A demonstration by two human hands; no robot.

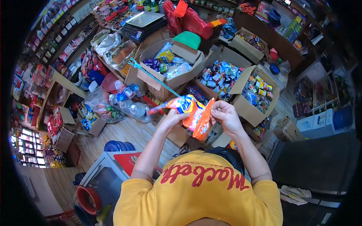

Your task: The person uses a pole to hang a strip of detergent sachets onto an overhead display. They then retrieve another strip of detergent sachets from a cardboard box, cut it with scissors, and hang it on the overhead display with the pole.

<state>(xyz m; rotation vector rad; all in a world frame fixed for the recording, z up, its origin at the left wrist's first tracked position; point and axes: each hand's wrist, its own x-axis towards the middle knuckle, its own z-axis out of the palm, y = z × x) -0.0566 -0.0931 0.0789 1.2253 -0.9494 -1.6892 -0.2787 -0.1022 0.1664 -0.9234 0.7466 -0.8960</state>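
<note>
In the head view both my hands are raised above the boxes, in front of my chest. My left hand (pixel 174 119) is closed on a shiny plastic packet (pixel 187 106) with blue, yellow, white and pink print. My right hand (pixel 225 115) pinches the upper edge of an orange plastic packet (pixel 203 127). The orange packet hangs upright against the colourful one, and the two overlap. Whether they are joined I cannot tell. Behind them stands an open cardboard carton (pixel 247 77) of small packets.
Around me are a carton (pixel 198 60) with bagged goods, a box (pixel 264 107) of small packs, a scale (pixel 145 20) and a thin turquoise stick (pixel 156 78). Clear plastic bottles (pixel 135 109) lie at the left. A glass-topped case (pixel 107 175) stands at lower left.
</note>
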